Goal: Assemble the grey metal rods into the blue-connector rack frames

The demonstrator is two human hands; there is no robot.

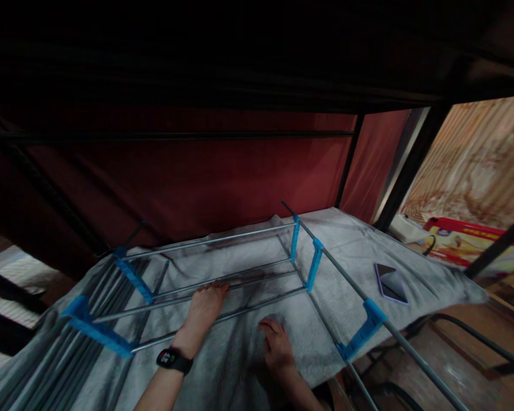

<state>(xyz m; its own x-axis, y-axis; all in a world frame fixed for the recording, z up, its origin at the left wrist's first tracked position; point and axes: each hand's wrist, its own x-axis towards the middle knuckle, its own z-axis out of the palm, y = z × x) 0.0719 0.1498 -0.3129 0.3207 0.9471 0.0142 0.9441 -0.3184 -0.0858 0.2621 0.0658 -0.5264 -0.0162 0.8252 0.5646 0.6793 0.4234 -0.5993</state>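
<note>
Your right hand [278, 345] lies nearest, flat on the grey cloth [346, 251], fingers loosely together and curled a little at the tips, holding nothing. Your left hand [203, 308], watch [173, 361] on the wrist, reaches further in; its fingers are spread and rest on the middle rods of the rack [223, 274], pressing rather than pinching.

Rack: thin metal rods joined by blue clips [314, 262], lying on its side across the cloth, under a dark frame with red fabric [197, 171] behind. One long rod [346, 274] runs past your right hand toward the near right corner, just beside it but not touching.

Step, as judged: you appear to be steadying or positioning the rack on the cloth, left hand bearing on the rods, right hand bracing beside them. Any next move with the rack likely calls for a firmer hold, since neither hand encloses a rod now, and for care with the loose-looking clip joints.

Position: rack sits directly under your left fingertips, and just ahead and left of your right hand. A phone [390, 282] lies well apart to the right.
</note>
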